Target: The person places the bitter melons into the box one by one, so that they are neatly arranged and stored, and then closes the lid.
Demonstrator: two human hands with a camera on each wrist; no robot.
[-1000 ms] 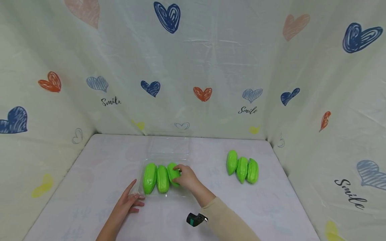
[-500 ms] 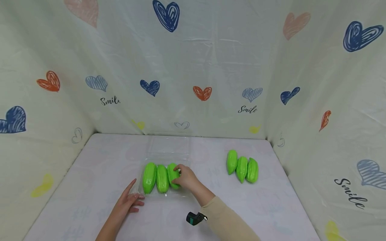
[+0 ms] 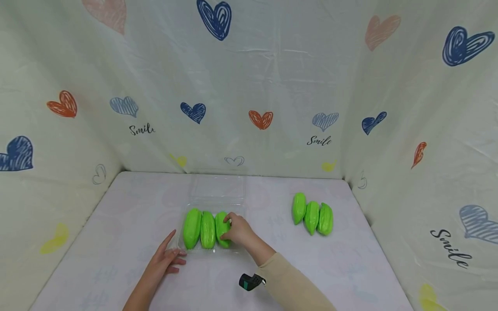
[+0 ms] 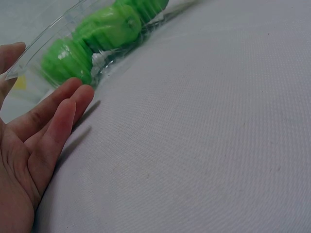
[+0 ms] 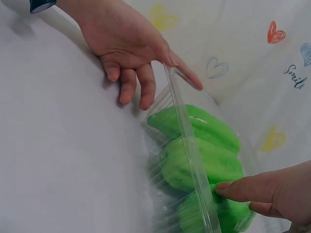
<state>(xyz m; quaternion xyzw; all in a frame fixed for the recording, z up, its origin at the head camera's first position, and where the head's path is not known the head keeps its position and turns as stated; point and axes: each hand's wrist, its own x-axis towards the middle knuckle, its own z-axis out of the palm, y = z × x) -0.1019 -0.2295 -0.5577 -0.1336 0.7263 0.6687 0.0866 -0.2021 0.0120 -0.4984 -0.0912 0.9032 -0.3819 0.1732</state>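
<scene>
In the head view, three green ridged fruits, possibly star fruit, lie side by side in a clear plastic box (image 3: 233, 251) with its lid folded back. My right hand (image 3: 238, 229) pinches the rightmost fruit (image 3: 220, 224) between thumb and finger. The middle fruit (image 3: 208, 230) and the left fruit (image 3: 192, 229) are beside it. At the box's front left corner, my left hand (image 3: 161, 259) has the rim (image 5: 184, 126) between thumb and finger, as the right wrist view shows. Its other fingers (image 4: 48, 131) are loosely bent outside the wall, near the table.
Three more green fruits (image 3: 312, 217) lie together on the right of the white table (image 3: 264, 198). The see-through lid (image 3: 218, 188) lies behind the box. A black wrist camera (image 3: 249, 282) hangs by the right sleeve (image 3: 292, 280). Heart-printed curtains surround the table's back and sides.
The rightmost fruit has shifted slightly toward the front of the box under my right hand. My left hand has stayed at the corner. The head view has tilted very slightly.
</scene>
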